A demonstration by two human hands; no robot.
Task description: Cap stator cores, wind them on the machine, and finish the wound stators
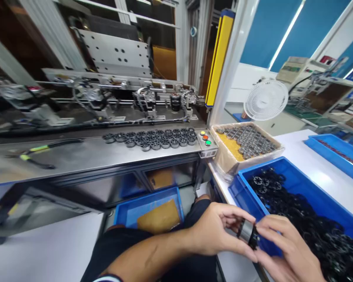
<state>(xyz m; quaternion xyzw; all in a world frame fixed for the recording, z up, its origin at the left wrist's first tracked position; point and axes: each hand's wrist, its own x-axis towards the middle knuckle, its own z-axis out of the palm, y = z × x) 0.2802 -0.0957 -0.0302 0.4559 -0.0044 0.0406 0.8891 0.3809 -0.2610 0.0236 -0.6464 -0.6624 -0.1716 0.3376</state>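
My left hand is wrapped around a motor stator, a short steel cylinder with black plastic at its ends. It is held tilted in front of the near wall of a blue bin. My right hand pinches the stator's right end, fingertips on the black plastic there. Whether that black end piece is separate or fixed to the cylinder, I cannot tell. Inside the blue bin beside my hands lies a heap of black plastic rings.
Rows of similar stators stand on the metal bench by a button box. A lined carton holds more. Behind are a machine rail, a yellow post and a white fan. A blue tray sits low ahead.
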